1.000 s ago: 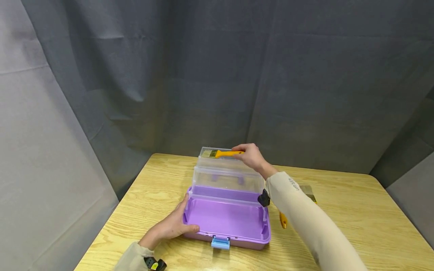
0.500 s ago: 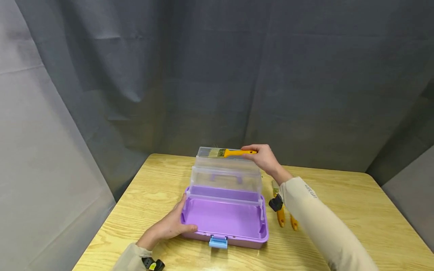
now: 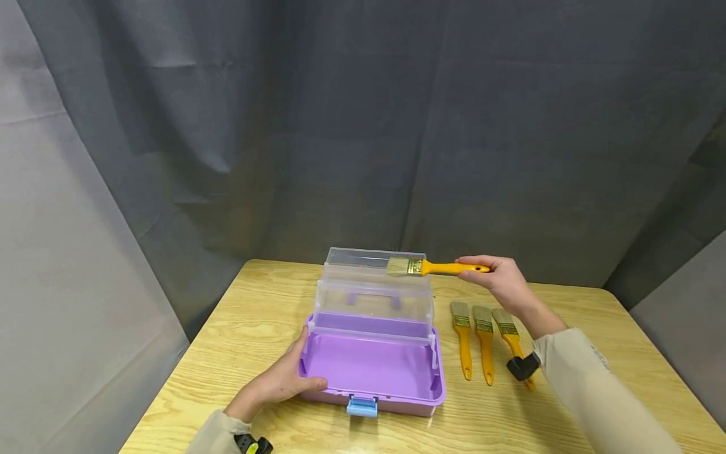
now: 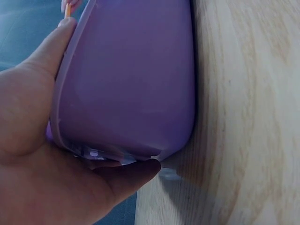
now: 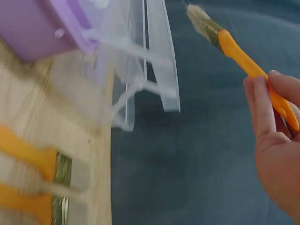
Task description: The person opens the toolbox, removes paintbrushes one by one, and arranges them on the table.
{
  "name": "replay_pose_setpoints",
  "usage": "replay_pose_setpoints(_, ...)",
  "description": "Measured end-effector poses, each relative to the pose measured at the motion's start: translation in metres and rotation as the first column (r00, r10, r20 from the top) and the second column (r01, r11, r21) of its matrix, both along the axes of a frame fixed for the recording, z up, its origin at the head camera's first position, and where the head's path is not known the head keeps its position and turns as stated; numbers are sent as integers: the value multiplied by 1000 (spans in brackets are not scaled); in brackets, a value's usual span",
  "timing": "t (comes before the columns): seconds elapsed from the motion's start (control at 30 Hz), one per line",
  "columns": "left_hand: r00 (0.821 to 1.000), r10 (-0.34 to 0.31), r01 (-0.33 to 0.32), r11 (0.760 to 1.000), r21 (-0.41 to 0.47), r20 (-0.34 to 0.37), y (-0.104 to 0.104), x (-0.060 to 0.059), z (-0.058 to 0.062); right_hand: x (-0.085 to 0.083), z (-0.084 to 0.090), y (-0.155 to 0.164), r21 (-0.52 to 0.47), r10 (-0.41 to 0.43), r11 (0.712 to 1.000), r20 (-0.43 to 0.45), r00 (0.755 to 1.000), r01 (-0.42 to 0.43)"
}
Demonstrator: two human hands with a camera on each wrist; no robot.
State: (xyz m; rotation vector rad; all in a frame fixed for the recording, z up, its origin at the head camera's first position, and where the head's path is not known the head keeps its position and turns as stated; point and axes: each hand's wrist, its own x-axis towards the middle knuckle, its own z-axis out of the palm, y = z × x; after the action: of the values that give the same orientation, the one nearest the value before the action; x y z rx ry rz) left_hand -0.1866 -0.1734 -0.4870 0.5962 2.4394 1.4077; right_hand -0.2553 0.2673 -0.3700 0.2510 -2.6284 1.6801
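Even, soft light with faint shadows; the head view is sharp, the right wrist view blurred, perhaps by motion.

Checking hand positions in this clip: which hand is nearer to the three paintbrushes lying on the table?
Right. The right hand holds a fourth brush in the air just above the three paintbrushes; the left hand grips the purple box on its far side.

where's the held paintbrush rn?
Head view: the paintbrush is in the right hand, held level in the air, bristles at the right end of the box's clear top tray.
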Motion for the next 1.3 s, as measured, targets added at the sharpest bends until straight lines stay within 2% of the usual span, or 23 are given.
replay_pose_setpoints(0.07, 1000, 2, -2, 1000, -4, 0, 0, 0, 0, 8, -4, 15, -79, 15, 997, 12, 1000, -14)
replay_pose_setpoints(0.13, 1000, 4, -4, 1000, -8, 2, 0, 0, 0, 15, -10, 31, -205, 55, 977, 16, 998, -50)
replay_pose_setpoints(0.17, 1000, 3, -3, 1000, -9, 2, 0, -1, 0, 19, -13, 40, -272, 81, 959, 13, 997, -75)
replay_pose_setpoints(0.27, 1000, 5, -5, 1000, -16, 2, 0, -1, -1, 29, -26, 66, -457, 175, 876, -1, 985, -156)
replay_pose_setpoints(0.5, 1000, -1, 0, 1000, -18, -6, 2, 0, -1, 47, -55, 123, -604, 241, 776, 16, 970, -183)
replay_pose_setpoints(0.73, 1000, 8, -8, 999, -37, 4, 1, 0, -2, 59, -85, 174, -774, 314, 604, 14, 949, -189)
replay_pose_setpoints(0.87, 1000, 4, -4, 1000, -24, -3, 1, -1, -2, 64, -102, 198, -831, 320, 541, 62, 945, -129)
replay_pose_setpoints(0.93, 1000, -2, 2, 1000, -22, -9, 0, -1, -3, 67, -109, 208, -847, 304, 525, 95, 948, -83)
replay_pose_setpoints(1.03, 1000, -13, 13, 1000, -17, -15, 0, 0, -4, 72, -119, 220, -836, 256, 549, 140, 956, -25)
replay_pose_setpoints(1.17, 1000, -14, 14, 1000, -11, -11, 1, 0, -3, 77, -129, 230, -801, 189, 598, 180, 965, 32)
replay_pose_setpoints(1.3, 1000, -6, 5, 1000, -11, -4, 1, 0, -1, 80, -136, 235, -782, 136, 619, 205, 969, 79)
